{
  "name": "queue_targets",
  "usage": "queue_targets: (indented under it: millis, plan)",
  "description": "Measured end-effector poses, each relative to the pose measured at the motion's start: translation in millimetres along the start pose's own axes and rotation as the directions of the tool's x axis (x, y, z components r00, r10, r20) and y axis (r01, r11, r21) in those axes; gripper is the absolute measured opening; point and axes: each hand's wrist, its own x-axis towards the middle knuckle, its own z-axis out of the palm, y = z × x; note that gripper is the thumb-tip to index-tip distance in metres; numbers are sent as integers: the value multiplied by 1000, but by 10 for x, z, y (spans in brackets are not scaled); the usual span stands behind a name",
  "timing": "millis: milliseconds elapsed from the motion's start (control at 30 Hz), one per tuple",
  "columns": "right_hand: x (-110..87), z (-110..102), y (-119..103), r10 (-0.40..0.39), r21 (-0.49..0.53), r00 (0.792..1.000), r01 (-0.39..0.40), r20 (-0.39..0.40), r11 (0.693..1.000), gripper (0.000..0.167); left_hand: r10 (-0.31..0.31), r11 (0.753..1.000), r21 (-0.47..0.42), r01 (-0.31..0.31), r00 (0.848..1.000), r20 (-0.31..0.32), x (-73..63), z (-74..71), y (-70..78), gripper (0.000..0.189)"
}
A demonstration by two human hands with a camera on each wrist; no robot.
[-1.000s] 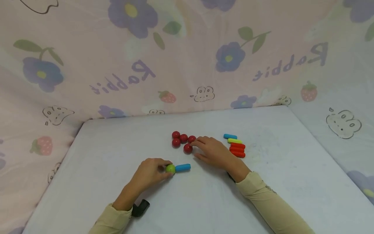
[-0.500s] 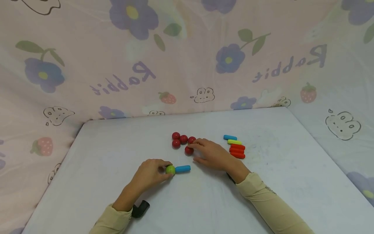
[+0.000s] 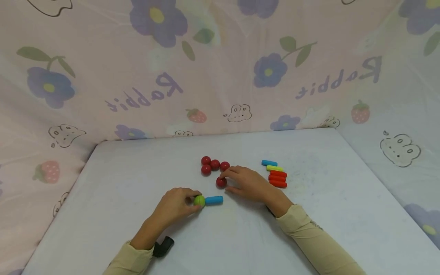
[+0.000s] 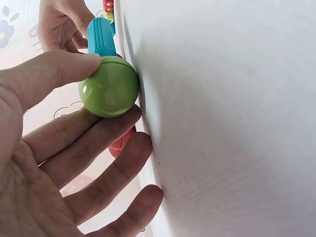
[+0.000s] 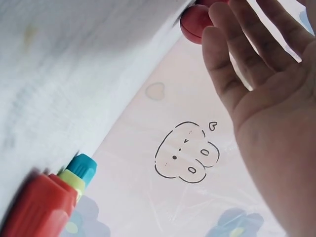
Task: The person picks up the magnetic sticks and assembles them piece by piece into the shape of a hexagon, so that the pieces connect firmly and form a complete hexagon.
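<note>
Near the table's middle, my left hand pinches a green ball between thumb and fingers. A blue ribbed stick extends rightward from the ball. The left wrist view shows the thumb on top of the green ball and the fingers beneath it, with the stick joined to its far side. My right hand has its fingertips on a red ball, with the thumb held apart from it. Its fingers look extended in the right wrist view, where a red ball shows beyond them.
Several more red balls sit in a cluster just behind. To the right lie short sticks: a blue one, a yellow-green one and red ones. A printed cloth hangs behind the white table.
My right hand has drawn the red ball a little toward me, away from the cluster. My left hand stays in place with the green ball and blue stick.
</note>
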Motion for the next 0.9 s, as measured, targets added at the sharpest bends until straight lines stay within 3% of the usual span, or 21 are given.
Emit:
queue_targets:
  millis: [333, 900]
  plan:
    - [9, 36, -31, -67, 4, 998, 67, -17, 998, 39, -11, 1000, 8, 11, 1000, 10, -2, 6, -21, 33]
    - [26, 53, -107, -15, -44, 999, 17, 37, 999, 44, 15, 1000, 8, -15, 1000, 1, -10, -8, -4, 33]
